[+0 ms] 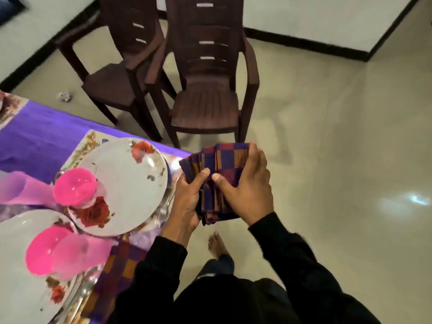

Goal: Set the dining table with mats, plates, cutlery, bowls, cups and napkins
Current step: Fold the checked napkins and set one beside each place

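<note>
Both my hands hold a stack of folded checked purple-and-orange napkins (224,164) just off the table's right edge. My left hand (189,202) grips the stack from below and left, thumb on top. My right hand (247,185) pinches the top napkin, fingers wrapped over its far edge. On the purple-clothed table (35,136) lies a white rose-patterned plate (131,183) with a pink bowl (74,185) on it. A second plate (21,253) nearer me carries a pink bowl (42,251) and a pink cup (79,256). One napkin (117,270) lies beside that plate, next to cutlery (81,293).
Two dark brown plastic chairs (208,90) stand on the tiled floor beyond the table. A floral mat (86,146) shows under the far plate. Another pink cup (21,188) lies at the left edge. My bare foot (217,244) is on the floor below my hands.
</note>
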